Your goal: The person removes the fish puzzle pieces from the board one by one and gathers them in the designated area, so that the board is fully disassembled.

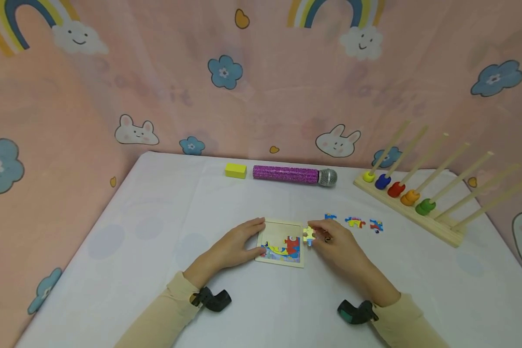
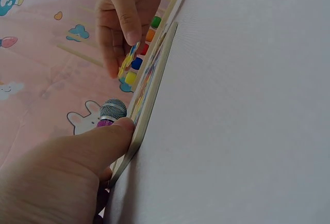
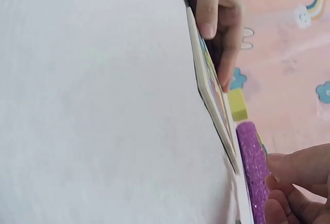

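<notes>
A square wooden puzzle board (image 1: 281, 264) lies on the table, its lower part filled with joined colourful pieces and its upper part bare wood. My left hand (image 1: 232, 244) grips the board's left side, the thumb (image 2: 111, 140) on the frame and the fingers along the far corner. Just off the board's right edge, my right hand (image 1: 341, 244) pinches a yellow and blue puzzle piece (image 1: 308, 235) between thumb and fingertips. In the left wrist view this piece (image 2: 128, 61) is held tilted above the board. Three loose puzzle pieces (image 1: 355, 222) lie beyond the right hand.
Behind the board are a yellow block (image 1: 236, 170) and a purple glitter microphone (image 1: 285, 174). To the right stands a wooden peg rack (image 1: 406, 211) with coloured beads and tall slanting rods. A patterned pink cloth (image 1: 261, 106) hangs behind the white table (image 1: 135, 290).
</notes>
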`<action>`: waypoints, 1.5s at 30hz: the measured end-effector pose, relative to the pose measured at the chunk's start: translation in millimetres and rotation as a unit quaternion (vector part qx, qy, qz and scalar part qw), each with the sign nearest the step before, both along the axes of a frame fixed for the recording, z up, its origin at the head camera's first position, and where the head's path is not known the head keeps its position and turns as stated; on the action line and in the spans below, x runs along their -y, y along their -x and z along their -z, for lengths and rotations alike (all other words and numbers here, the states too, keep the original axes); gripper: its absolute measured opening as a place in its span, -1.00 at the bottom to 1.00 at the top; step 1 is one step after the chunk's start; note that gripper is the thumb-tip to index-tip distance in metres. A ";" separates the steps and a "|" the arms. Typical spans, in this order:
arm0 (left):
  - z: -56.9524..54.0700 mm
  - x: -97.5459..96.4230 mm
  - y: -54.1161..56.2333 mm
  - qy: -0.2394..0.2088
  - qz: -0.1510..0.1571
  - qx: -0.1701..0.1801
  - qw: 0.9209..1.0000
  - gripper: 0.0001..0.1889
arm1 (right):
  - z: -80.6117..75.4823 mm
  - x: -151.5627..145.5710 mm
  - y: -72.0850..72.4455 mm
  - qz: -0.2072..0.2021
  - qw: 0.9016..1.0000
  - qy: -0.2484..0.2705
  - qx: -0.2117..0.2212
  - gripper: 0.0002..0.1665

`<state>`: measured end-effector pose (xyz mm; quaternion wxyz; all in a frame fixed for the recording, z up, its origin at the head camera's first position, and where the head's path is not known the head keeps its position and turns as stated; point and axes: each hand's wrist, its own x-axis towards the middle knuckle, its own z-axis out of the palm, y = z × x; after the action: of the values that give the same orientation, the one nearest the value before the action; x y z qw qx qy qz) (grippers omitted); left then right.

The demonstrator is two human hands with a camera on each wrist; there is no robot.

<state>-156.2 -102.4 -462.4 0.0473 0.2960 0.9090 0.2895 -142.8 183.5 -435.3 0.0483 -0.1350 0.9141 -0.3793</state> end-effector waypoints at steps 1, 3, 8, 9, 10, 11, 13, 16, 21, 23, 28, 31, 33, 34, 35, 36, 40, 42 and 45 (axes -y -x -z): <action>0.0 0.0 0.0 0.000 0.000 0.001 1.000 -0.31 | -1.4 -5.6 -0.4 0.002 1.000 -0.004 -0.004 -0.54; -0.1 -0.1 0.0 0.001 -0.001 0.003 1.000 -0.31 | -4.0 -17.0 -1.3 0.005 1.000 -0.004 -0.002 -0.53; 0.5 0.1 0.4 0.001 -0.002 0.004 1.000 -0.31 | -8.6 -43.8 -4.4 0.017 1.000 -0.012 0.009 -0.50; 0.5 0.1 0.5 0.001 -0.002 0.004 1.000 -0.31 | -8.5 -49.0 -4.9 0.017 1.000 -0.017 0.006 -0.50; 0.6 0.0 0.6 0.001 -0.002 0.003 1.000 -0.31 | -8.1 -54.0 -5.5 0.016 1.000 -0.024 0.001 -0.51; 0.6 0.0 0.6 0.001 -0.001 0.003 1.000 -0.31 | -7.4 -58.9 -6.0 0.015 0.999 -0.030 -0.004 -0.51; 0.2 0.0 0.5 0.001 0.000 0.003 1.000 -0.31 | -5.5 -68.4 -7.3 0.013 0.999 -0.038 -0.013 -0.50; -0.4 -0.1 0.2 0.000 -0.001 0.004 1.000 -0.31 | -2.2 -80.7 -8.8 0.014 0.998 -0.051 -0.024 -0.51; -0.8 -0.2 0.1 0.001 -0.001 0.006 1.000 -0.31 | 3.8 -94.5 -10.0 0.026 0.997 -0.063 -0.029 -0.51; -0.8 -0.2 0.1 0.002 -0.002 0.007 1.000 -0.31 | 6.3 -97.5 -10.8 0.031 0.997 -0.064 -0.028 -0.50; 0.9 0.2 1.2 0.004 0.000 0.001 1.000 -0.32 | 12.4 -99.2 -12.8 0.042 0.996 -0.058 -0.047 -0.53; 2.0 0.8 1.4 0.007 -0.001 -0.001 1.000 -0.31 | 16.2 -97.8 -13.9 0.043 0.995 -0.050 -0.077 -0.57; 1.9 1.0 1.0 0.007 -0.003 -0.001 1.000 -0.31 | 18.5 -97.1 -14.6 0.040 0.994 -0.043 -0.092 -0.58; 1.8 1.2 0.7 0.009 -0.004 0.001 1.000 -0.31 | 19.3 -96.9 -14.9 0.039 0.994 -0.039 -0.097 -0.59; 1.6 1.3 0.4 0.010 -0.005 0.001 1.000 -0.30 | 20.0 -96.9 -15.0 0.037 0.994 -0.035 -0.099 -0.59; 1.2 1.3 0.2 0.007 -0.005 0.001 1.000 -0.30 | 20.5 -97.0 -15.1 0.036 0.994 -0.034 -0.099 -0.60; 0.5 0.8 -0.1 0.009 -0.004 -0.003 1.000 -0.31 | 21.1 -98.3 -15.4 0.034 0.994 -0.039 -0.092 -0.62; 0.4 0.3 0.1 0.009 -0.004 -0.004 1.000 -0.31 | 21.6 -99.2 -15.2 0.034 0.994 -0.044 -0.090 -0.62; 1.1 -0.5 0.8 0.016 -0.006 -0.003 1.000 -0.31 | 22.7 -100.4 -15.1 0.037 0.994 -0.045 -0.090 -0.61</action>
<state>-157.0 -101.9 -463.6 0.0476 0.2906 0.9155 0.2741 -127.6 283.9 -458.1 -0.0423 -0.1319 0.9353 -0.3256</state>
